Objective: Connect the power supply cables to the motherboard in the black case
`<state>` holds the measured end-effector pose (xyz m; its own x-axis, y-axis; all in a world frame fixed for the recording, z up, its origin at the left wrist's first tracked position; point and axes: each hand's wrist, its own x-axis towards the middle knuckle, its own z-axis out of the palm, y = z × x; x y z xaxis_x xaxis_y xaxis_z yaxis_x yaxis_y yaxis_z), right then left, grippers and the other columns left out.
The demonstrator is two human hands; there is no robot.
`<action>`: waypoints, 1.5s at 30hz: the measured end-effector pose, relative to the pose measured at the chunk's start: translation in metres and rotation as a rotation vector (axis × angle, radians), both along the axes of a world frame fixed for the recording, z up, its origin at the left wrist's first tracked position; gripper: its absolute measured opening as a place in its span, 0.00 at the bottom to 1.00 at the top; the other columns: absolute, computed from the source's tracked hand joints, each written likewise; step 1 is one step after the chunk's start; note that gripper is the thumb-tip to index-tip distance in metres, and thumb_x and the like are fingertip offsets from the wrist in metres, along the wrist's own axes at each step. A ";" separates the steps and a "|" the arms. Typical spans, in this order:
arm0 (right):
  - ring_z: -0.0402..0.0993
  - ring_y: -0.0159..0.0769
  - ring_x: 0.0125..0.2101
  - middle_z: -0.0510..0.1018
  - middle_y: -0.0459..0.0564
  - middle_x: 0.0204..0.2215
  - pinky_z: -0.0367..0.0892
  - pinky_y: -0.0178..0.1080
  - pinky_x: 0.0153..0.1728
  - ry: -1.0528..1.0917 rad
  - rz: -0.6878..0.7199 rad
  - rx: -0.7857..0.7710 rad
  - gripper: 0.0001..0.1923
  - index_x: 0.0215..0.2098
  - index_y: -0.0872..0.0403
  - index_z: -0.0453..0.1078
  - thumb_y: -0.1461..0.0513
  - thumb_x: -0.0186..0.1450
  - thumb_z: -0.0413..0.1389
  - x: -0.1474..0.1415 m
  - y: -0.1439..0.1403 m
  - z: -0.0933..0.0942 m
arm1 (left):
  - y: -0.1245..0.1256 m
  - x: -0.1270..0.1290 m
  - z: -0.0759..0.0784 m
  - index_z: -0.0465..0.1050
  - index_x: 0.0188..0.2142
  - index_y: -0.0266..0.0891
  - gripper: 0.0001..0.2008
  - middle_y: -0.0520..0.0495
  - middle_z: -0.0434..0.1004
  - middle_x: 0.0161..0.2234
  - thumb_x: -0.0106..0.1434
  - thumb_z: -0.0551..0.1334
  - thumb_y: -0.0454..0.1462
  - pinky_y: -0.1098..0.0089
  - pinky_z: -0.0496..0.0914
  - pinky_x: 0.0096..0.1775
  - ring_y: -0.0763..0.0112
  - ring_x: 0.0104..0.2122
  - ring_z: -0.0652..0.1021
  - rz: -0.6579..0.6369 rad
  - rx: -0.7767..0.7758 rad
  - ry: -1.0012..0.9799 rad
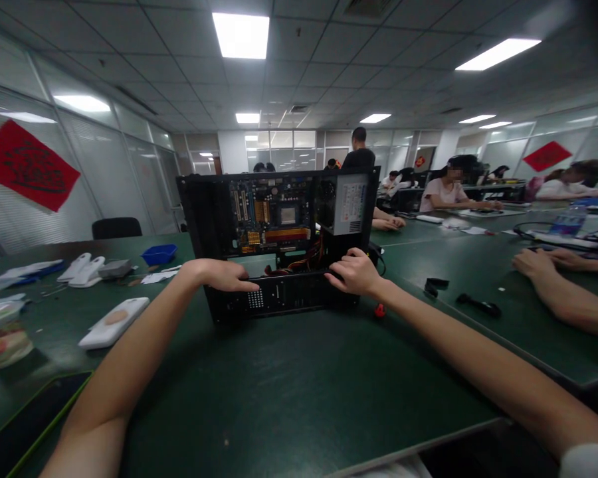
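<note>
A black computer case [289,297] stands on the green table in front of me, its open side showing the inside. Within it are a motherboard [274,212], a power supply [351,204] at the upper right, and a bundle of coloured cables [313,257] low down. My left hand [219,273] grips the upper edge of the case's near panel, thumb outside and the other fingers hidden over the edge. On the same edge further right, my right hand [355,272] is closed with curled fingers. A small red piece [379,310] lies beside the case.
On the left are a blue tray [159,253], a white device [114,322], a plastic food tub [2,335] and a dark green-edged object [34,425]. To the right lie black parts [478,305], near another person's hands [543,262]. Other people sit further back.
</note>
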<state>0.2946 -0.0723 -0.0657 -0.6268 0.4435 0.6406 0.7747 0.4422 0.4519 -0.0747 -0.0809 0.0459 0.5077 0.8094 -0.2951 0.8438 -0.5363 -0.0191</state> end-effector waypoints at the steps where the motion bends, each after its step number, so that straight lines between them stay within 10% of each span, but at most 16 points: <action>1: 0.74 0.37 0.27 0.81 0.54 0.23 0.57 0.44 0.45 0.002 -0.027 -0.044 0.25 0.30 0.57 0.79 0.51 0.75 0.50 -0.004 -0.003 0.004 | 0.001 0.001 0.003 0.82 0.50 0.36 0.39 0.37 0.84 0.46 0.65 0.52 0.66 0.65 0.72 0.45 0.55 0.42 0.81 0.009 -0.033 0.005; 8: 0.79 0.42 0.43 0.84 0.57 0.44 0.62 0.38 0.40 0.175 0.049 -0.432 0.20 0.48 0.56 0.77 0.50 0.74 0.52 -0.086 -0.008 0.057 | 0.015 0.018 0.048 0.75 0.61 0.39 0.32 0.40 0.80 0.56 0.69 0.52 0.55 0.67 0.71 0.50 0.57 0.50 0.79 0.050 0.114 -0.082; 15: 0.79 0.46 0.40 0.84 0.59 0.41 0.65 0.38 0.38 0.100 0.061 -0.747 0.20 0.46 0.56 0.82 0.49 0.68 0.60 -0.136 0.021 0.077 | -0.005 0.026 0.067 0.75 0.61 0.40 0.33 0.42 0.79 0.58 0.68 0.52 0.58 0.68 0.70 0.52 0.57 0.52 0.78 0.009 0.291 -0.285; 21: 0.79 0.40 0.39 0.85 0.55 0.41 0.65 0.36 0.40 0.300 0.258 -0.781 0.11 0.42 0.57 0.81 0.65 0.69 0.55 -0.130 0.034 0.071 | -0.006 0.025 0.055 0.76 0.60 0.40 0.32 0.44 0.78 0.58 0.67 0.55 0.57 0.69 0.69 0.54 0.58 0.54 0.77 -0.089 0.170 -0.314; 25: 0.73 0.33 0.26 0.83 0.52 0.33 0.65 0.35 0.31 0.501 0.348 -0.950 0.19 0.45 0.60 0.77 0.56 0.75 0.49 -0.118 0.032 0.080 | -0.002 0.023 0.057 0.76 0.60 0.38 0.33 0.42 0.78 0.58 0.68 0.54 0.57 0.68 0.70 0.53 0.57 0.54 0.77 -0.068 0.239 -0.329; 29: 0.76 0.35 0.35 0.83 0.53 0.40 0.67 0.34 0.35 0.361 0.474 -1.069 0.24 0.47 0.59 0.78 0.47 0.72 0.53 -0.101 0.013 0.102 | -0.003 0.022 0.057 0.74 0.62 0.39 0.34 0.42 0.77 0.60 0.67 0.56 0.58 0.69 0.69 0.53 0.58 0.55 0.77 -0.100 0.190 -0.342; 36: 0.79 0.41 0.41 0.84 0.55 0.48 0.69 0.35 0.39 0.176 0.238 -1.058 0.30 0.57 0.58 0.77 0.51 0.61 0.65 -0.073 -0.026 0.135 | -0.015 0.030 0.056 0.71 0.64 0.40 0.36 0.42 0.74 0.63 0.67 0.55 0.59 0.69 0.69 0.55 0.57 0.58 0.75 -0.107 0.174 -0.282; 45: 0.67 0.29 0.21 0.74 0.43 0.21 0.60 0.33 0.23 0.435 0.378 -1.159 0.21 0.44 0.58 0.75 0.48 0.67 0.60 -0.054 -0.050 0.148 | -0.034 0.049 0.057 0.57 0.71 0.39 0.45 0.38 0.75 0.61 0.62 0.64 0.57 0.65 0.71 0.53 0.56 0.55 0.78 -0.182 0.010 -0.376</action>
<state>0.2408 -0.1219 0.0828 -0.6729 0.7159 0.1861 0.5022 0.6269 -0.5956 -0.0260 -0.1152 0.1026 0.7133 0.6988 -0.0541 0.6848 -0.6783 0.2663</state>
